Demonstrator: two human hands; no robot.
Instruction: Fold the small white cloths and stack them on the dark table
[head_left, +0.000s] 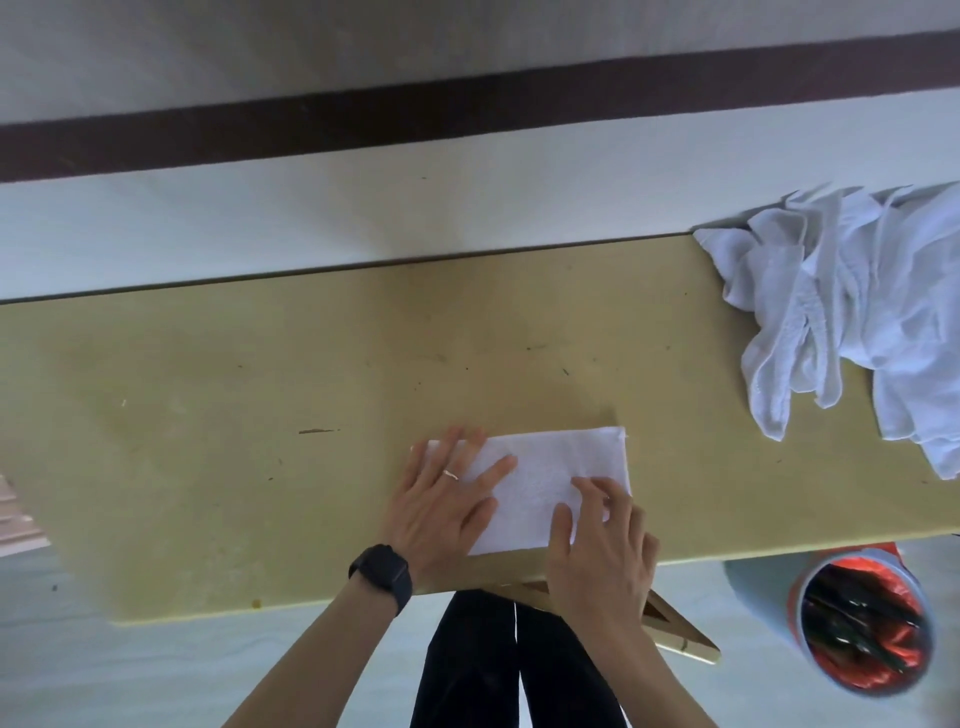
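Looking down, we've got a folded white cloth (540, 483) lying flat on the yellowish bench (260, 415), close to the near edge. Our left hand (447, 499) lies flat on its left end with fingers straight, a ring (451, 474) on one finger and a dark watch (382, 571) on the wrist. Our right hand (597, 551) sits on the near right corner with fingers bent; can't tell if it's pinching. A rumpled pile of white cloths (857, 322) sits at the bench's right end, and a bin (862, 623) with an orange liner stands on the floor.
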